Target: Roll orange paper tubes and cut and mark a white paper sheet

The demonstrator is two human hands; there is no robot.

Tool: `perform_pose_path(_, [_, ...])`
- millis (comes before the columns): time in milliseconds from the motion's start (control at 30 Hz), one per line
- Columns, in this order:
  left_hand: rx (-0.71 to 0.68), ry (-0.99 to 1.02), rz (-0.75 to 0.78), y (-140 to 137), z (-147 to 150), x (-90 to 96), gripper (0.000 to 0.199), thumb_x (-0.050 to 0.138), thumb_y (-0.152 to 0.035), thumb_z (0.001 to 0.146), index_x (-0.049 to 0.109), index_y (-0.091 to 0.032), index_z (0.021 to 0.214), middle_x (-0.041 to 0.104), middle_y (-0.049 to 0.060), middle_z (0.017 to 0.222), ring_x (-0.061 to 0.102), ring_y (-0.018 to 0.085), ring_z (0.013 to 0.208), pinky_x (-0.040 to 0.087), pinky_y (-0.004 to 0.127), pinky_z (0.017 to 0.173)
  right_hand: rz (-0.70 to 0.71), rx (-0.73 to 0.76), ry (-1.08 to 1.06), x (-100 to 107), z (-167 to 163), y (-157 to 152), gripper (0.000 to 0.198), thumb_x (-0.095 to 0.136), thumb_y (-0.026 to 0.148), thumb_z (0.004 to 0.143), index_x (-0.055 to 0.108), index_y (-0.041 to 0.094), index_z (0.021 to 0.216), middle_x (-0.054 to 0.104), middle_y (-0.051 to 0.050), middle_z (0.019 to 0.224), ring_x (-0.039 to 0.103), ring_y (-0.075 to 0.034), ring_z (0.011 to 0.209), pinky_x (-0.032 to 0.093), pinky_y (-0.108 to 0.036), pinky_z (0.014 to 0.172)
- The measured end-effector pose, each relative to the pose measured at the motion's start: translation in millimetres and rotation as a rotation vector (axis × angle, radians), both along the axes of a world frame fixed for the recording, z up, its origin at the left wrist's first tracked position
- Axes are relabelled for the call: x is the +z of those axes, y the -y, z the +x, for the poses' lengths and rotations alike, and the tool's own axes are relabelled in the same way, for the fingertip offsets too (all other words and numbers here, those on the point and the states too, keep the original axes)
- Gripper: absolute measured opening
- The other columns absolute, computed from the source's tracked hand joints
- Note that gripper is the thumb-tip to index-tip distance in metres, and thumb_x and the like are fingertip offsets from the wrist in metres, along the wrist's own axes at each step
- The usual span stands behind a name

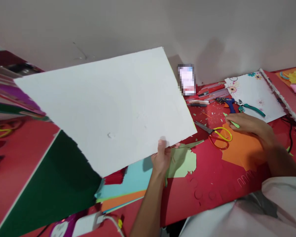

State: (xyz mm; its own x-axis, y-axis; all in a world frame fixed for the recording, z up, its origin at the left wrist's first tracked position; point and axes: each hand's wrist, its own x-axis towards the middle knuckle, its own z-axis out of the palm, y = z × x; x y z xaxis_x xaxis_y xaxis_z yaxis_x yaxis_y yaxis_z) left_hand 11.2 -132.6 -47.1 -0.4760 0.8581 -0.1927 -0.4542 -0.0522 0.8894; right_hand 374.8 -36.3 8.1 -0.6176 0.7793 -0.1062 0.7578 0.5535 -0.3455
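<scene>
My left hand [162, 159] grips the lower right edge of a large white board [113, 108], thumb on its face and the other fingers mostly hidden behind. The board is held tilted above the table, its blank side toward me. My right hand [248, 123] is closed around a slim light-green piece [234, 124], perhaps a paper strip or a pen, just above an orange sheet [244, 148]. Left of that hand lies a pair of scissors [213, 132] with one yellow and one red handle. Pale green cut paper [182, 163] rests beneath the board's lower corner.
A phone [186, 79] leans at the wall. Near it are a blue glue gun [230, 104], teal-handled pliers [253, 109] and a flower-printed white sheet [259, 95]. Blue paper [135, 179] lies below the board; a white plug adapter [86, 224] with a cable sits at the front edge.
</scene>
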Motion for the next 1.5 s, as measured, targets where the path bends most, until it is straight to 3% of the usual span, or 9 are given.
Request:
perform_pose_path(233, [0.024, -0.008, -0.006, -1.6, 4.4, 7.8, 0.064, 0.097, -0.066, 0.057, 0.068, -0.018, 0.090, 0.077, 0.003, 0.070, 0.071, 0.021, 0.056, 0.058, 0.034, 0.056, 0.064, -0.035, -0.243, -13.0, -15.2, -7.5, 0.011, 0.053, 0.024, 0.101, 0.061, 0.023, 0.094, 0.070, -0.007, 0.099, 0.064, -0.022, 0.089, 0.043, -0.032, 0.082])
perform_pose_path(600, [0.032, 0.031, 0.014, -2.1, 2.7, 7.9, 0.064, 0.099, -0.062, 0.055, 0.069, -0.017, 0.088, 0.079, 0.005, 0.077, 0.069, 0.017, 0.055, 0.058, 0.030, 0.055, 0.095, -0.031, -0.246, -12.0, -13.4, -7.9, 0.018, 0.054, 0.035, 0.105, 0.063, 0.022, 0.097, 0.071, -0.009, 0.101, 0.066, -0.024, 0.092, 0.047, -0.035, 0.085])
perform_pose_path(767, [0.018, 0.015, 0.008, -0.9, 3.0, 8.6, 0.062, 0.098, -0.064, 0.056, 0.072, -0.016, 0.087, 0.078, 0.004, 0.075, 0.070, 0.018, 0.056, 0.060, 0.030, 0.057, 0.037, -0.198, -0.482, -5.8, -11.5, -4.7, 0.026, 0.053, 0.045, 0.106, 0.067, 0.024, 0.113, 0.077, -0.009, 0.106, 0.070, -0.024, 0.086, 0.052, -0.036, 0.080])
perform_pose_path(900, [-0.001, -0.007, -0.014, -0.4, 2.6, 6.8, 0.062, 0.096, -0.065, 0.059, 0.073, -0.016, 0.089, 0.078, 0.005, 0.073, 0.072, 0.021, 0.056, 0.065, 0.036, 0.064, -0.054, -0.346, -0.631, -6.3, -12.9, -5.4, 0.045, 0.051, 0.063, 0.104, 0.072, 0.026, 0.117, 0.075, -0.005, 0.085, 0.069, -0.023, 0.073, 0.053, -0.035, 0.069])
perform_pose_path(1000, [0.012, -0.003, -0.018, -0.7, 2.5, 5.7, 0.061, 0.096, -0.063, 0.060, 0.073, -0.016, 0.090, 0.079, 0.006, 0.076, 0.074, 0.022, 0.061, 0.067, 0.039, 0.070, 0.005, -0.373, -0.542, -8.2, -15.1, -8.2, 0.049, 0.055, 0.068, 0.099, 0.077, 0.025, 0.100, 0.075, -0.006, 0.081, 0.069, -0.025, 0.075, 0.054, -0.038, 0.072])
perform_pose_path(1167, [0.021, 0.004, -0.012, -0.3, 3.0, 5.5, 0.060, 0.097, -0.063, 0.059, 0.073, -0.016, 0.087, 0.078, 0.005, 0.076, 0.074, 0.021, 0.061, 0.067, 0.038, 0.070, 0.043, -0.354, -0.415, -12.4, -18.9, -10.4, 0.046, 0.054, 0.060, 0.102, 0.077, 0.022, 0.090, 0.080, -0.010, 0.089, 0.074, -0.032, 0.092, 0.054, -0.042, 0.086])
perform_pose_path(1500, [0.026, -0.003, -0.024, 0.7, 2.9, 3.3, 0.063, 0.098, -0.061, 0.060, 0.073, -0.015, 0.094, 0.078, 0.007, 0.080, 0.074, 0.024, 0.064, 0.065, 0.039, 0.066, -0.006, -0.374, -0.291, -18.1, -24.6, -11.0, 0.042, 0.055, 0.051, 0.103, 0.074, 0.020, 0.082, 0.079, -0.012, 0.082, 0.074, -0.027, 0.078, 0.049, -0.035, 0.074])
